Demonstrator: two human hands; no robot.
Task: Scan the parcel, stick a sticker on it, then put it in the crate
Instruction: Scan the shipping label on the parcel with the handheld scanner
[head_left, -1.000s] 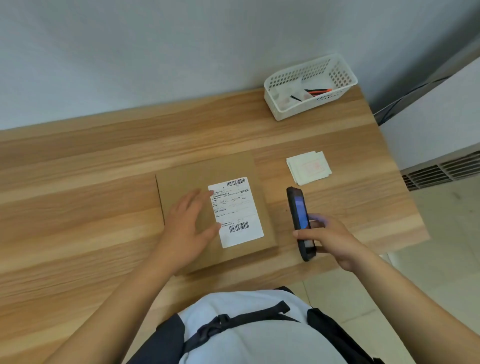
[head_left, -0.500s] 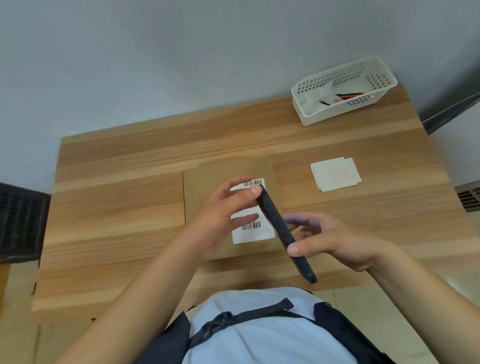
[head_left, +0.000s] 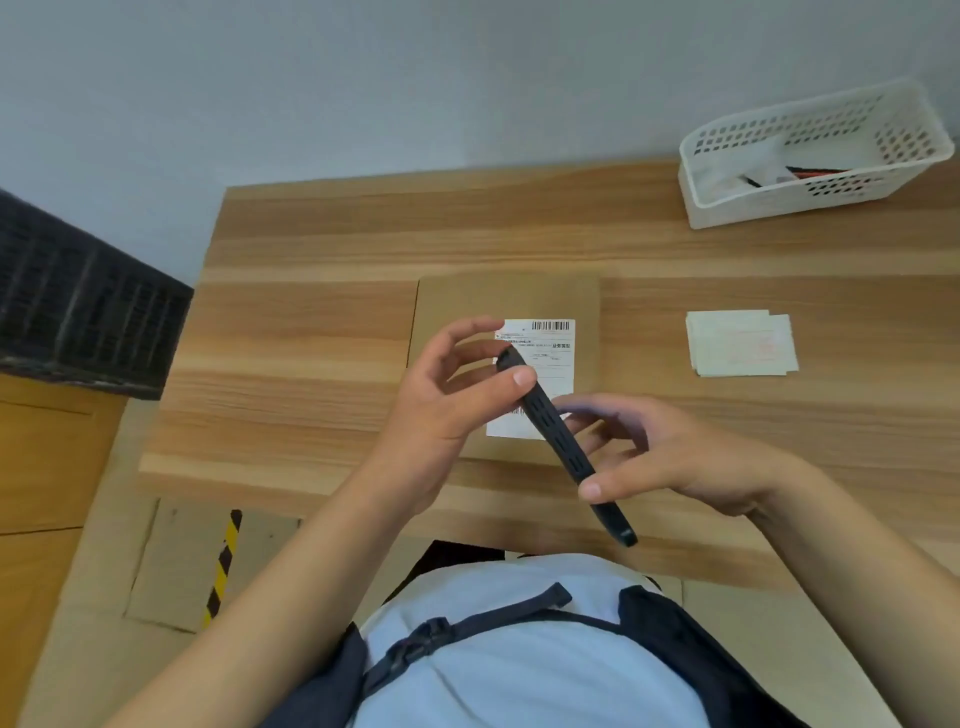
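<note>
- One parcel, a flat brown box with one white label, lies at the centre of the counter.
- One black scanner hangs tilted over the label, with two hands on it.
- Left hand: grip closed, thumb and fingertips pinching the scanner's far end.
- Right hand: grip curled round its near half, thumb on the edge.
- One sticker pile lies at 3 o'clock from the parcel, and one white basket at 1 o'clock.
- One dark crate stands off the counter at 9 o'clock.
</note>
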